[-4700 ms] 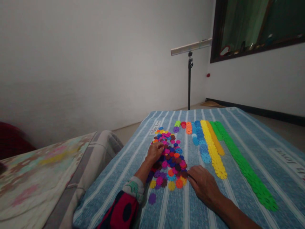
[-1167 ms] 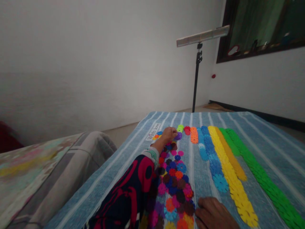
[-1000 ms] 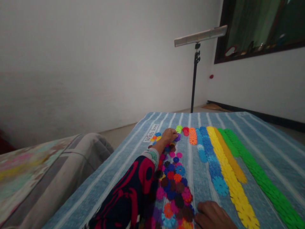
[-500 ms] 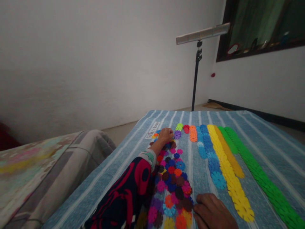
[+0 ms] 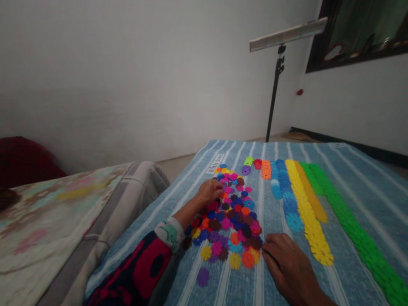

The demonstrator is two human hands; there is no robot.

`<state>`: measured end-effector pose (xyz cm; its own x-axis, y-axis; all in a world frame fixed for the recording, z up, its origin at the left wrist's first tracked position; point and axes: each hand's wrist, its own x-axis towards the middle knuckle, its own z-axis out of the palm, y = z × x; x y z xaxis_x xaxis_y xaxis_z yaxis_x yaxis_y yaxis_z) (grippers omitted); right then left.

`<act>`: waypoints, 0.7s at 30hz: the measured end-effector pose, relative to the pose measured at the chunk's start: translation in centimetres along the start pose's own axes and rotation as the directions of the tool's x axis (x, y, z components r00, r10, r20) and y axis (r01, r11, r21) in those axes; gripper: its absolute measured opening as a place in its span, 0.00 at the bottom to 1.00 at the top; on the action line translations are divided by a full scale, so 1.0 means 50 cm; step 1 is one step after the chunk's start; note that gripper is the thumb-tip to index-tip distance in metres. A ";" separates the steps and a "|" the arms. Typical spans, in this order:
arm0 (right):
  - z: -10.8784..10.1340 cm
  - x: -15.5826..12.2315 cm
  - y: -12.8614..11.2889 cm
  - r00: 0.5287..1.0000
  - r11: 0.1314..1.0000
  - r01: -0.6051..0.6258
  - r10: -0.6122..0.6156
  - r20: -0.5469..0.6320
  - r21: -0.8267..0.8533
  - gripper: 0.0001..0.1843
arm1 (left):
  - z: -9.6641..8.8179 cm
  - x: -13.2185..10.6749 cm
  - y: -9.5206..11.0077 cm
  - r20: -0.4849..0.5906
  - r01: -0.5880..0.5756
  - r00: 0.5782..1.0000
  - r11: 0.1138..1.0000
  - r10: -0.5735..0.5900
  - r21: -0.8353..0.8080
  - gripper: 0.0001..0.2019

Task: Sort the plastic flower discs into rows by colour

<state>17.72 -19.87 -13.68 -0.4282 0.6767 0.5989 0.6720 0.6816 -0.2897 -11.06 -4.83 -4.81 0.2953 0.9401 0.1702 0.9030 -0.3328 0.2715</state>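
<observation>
A loose pile of flower-shaped plastic discs (image 5: 226, 223) in mixed colours lies on the blue striped cloth. My left hand (image 5: 208, 192) reaches over the pile's far left part with its fingers bent together; whatever is in them is hidden. At the pile's near right edge rests my right hand (image 5: 287, 259), fingers curled and close to the discs, their tips partly hidden. Sorted discs lie in overlapping rows to the right: a long green row (image 5: 357, 225), a yellow row (image 5: 307, 212) and a blue row (image 5: 287, 191). A purple disc (image 5: 203, 276) lies apart, nearest me.
Short rows of orange discs (image 5: 266, 170) and a red disc (image 5: 257, 163) sit near the far edge. A "With love" label (image 5: 216, 163) is on the striped cloth (image 5: 318, 289). A cloth-covered surface (image 5: 79, 225) stands left; a lamp stand (image 5: 272, 102) rises behind.
My left hand has drawn back from beside the purple and lime discs to the pile's left side. My right hand stays at the pile's near right edge. The view has shifted left.
</observation>
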 end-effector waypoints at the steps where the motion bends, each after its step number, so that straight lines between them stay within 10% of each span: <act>1: -0.001 0.001 -0.003 1.000 1.000 -0.022 0.022 0.000 0.013 0.11 | -0.004 -0.017 -0.003 0.005 0.003 1.000 1.000 -0.004 0.007 0.07; 10: -0.003 0.001 -0.003 0.997 0.998 -0.052 0.050 0.052 0.035 0.11 | -0.017 -0.112 -0.018 0.079 -0.025 0.996 0.998 0.029 -0.054 0.11; 21: -0.011 0.007 -0.007 0.997 0.999 -0.045 0.045 0.063 -0.006 0.13 | 0.002 -0.133 0.059 0.091 -0.062 0.994 0.996 0.057 0.059 0.07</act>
<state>17.66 -20.02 -12.99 -0.4345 0.7231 0.5370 0.6940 0.6488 -0.3121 -10.36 -12.07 -5.22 0.3732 0.9226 0.0982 0.8997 -0.3857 0.2044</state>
